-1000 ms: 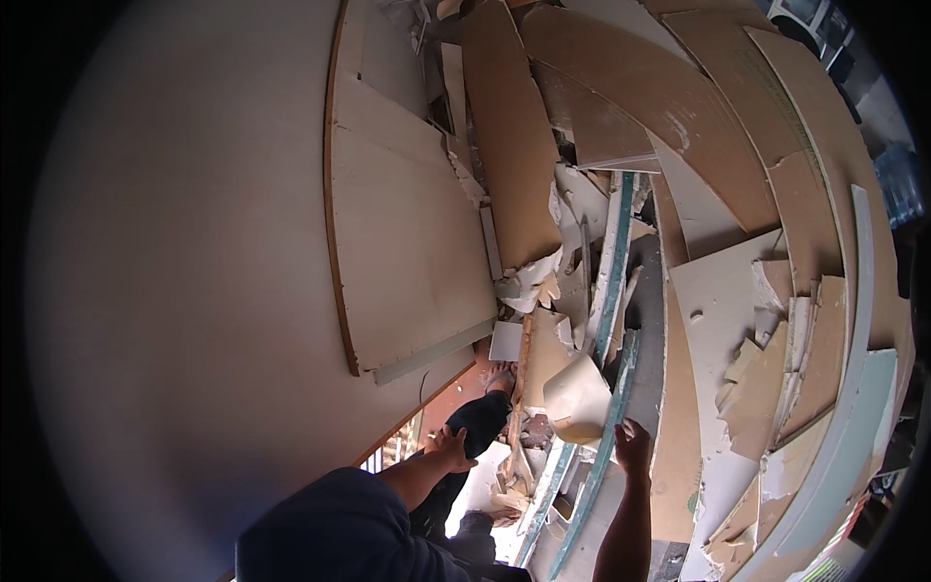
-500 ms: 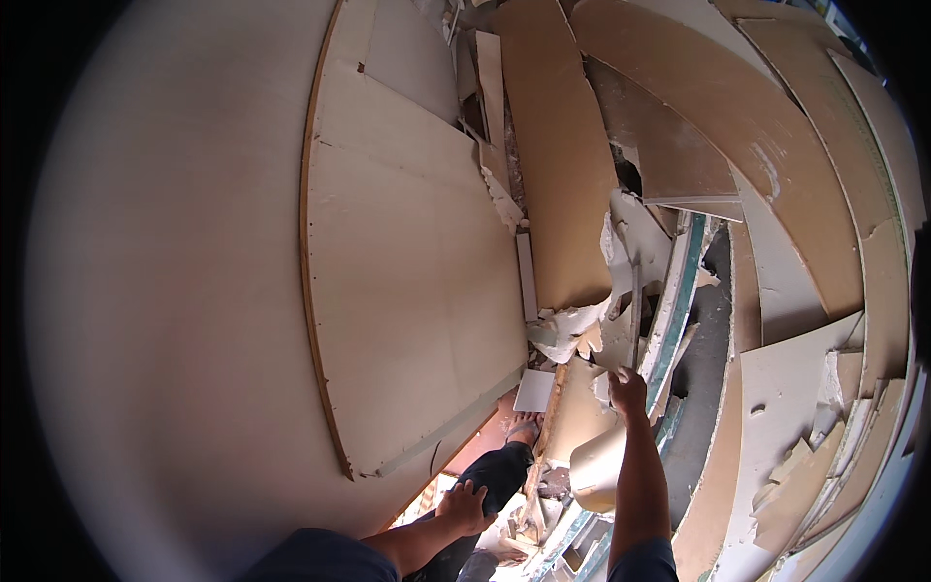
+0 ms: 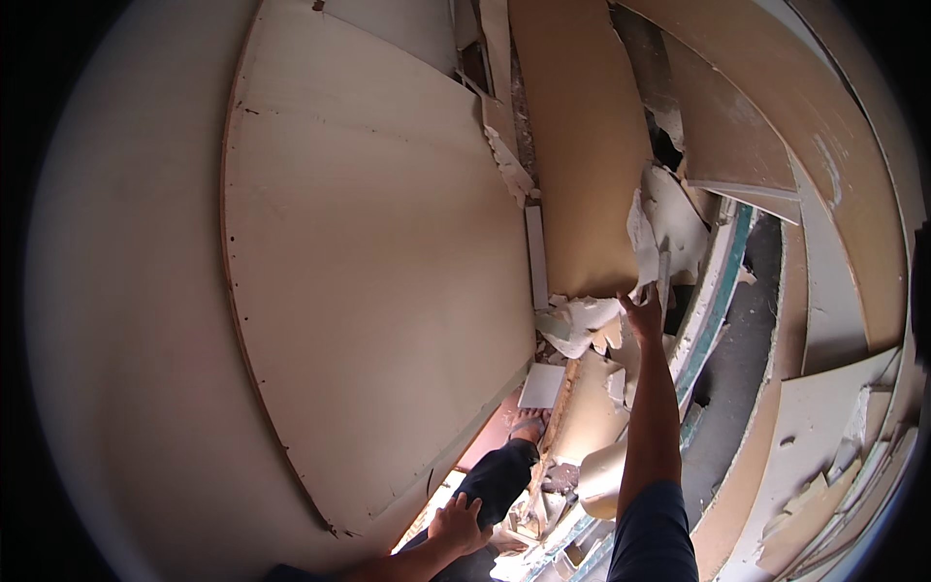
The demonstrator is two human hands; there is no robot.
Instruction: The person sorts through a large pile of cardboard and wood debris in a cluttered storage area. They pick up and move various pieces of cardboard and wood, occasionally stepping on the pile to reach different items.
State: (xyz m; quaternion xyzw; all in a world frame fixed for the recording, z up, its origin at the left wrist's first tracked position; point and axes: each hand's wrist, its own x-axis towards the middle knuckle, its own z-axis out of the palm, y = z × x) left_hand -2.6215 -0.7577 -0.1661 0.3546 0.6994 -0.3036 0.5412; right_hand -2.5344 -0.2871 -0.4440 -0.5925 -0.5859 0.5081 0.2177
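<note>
My right hand [image 3: 642, 315] is stretched forward to the torn near end of a long tan plasterboard sheet [image 3: 582, 155]. Its thumb and fingers are spread apart by the sheet's ragged corner, and I see nothing held between them. Just right of the fingers stands a narrow grey strip [image 3: 664, 267]. Torn white paper and plaster [image 3: 579, 322] hang below the sheet's end. My left hand [image 3: 461, 527] rests with fingers spread on my bent, dark-trousered leg [image 3: 497, 480].
A large pale panel [image 3: 378, 252] leans along the left wall [image 3: 126, 291]. Curved, broken boards [image 3: 824, 145] pile up on the right, beside a teal-edged strip [image 3: 718, 291]. A small white square piece [image 3: 541, 386] lies by my sandalled foot [image 3: 529, 425], next to a wooden batten [image 3: 561, 407].
My right hand has moved forward from the grey strip's lower end to the torn corner of the tan sheet. My left hand stays on the leg. The view has shifted slightly.
</note>
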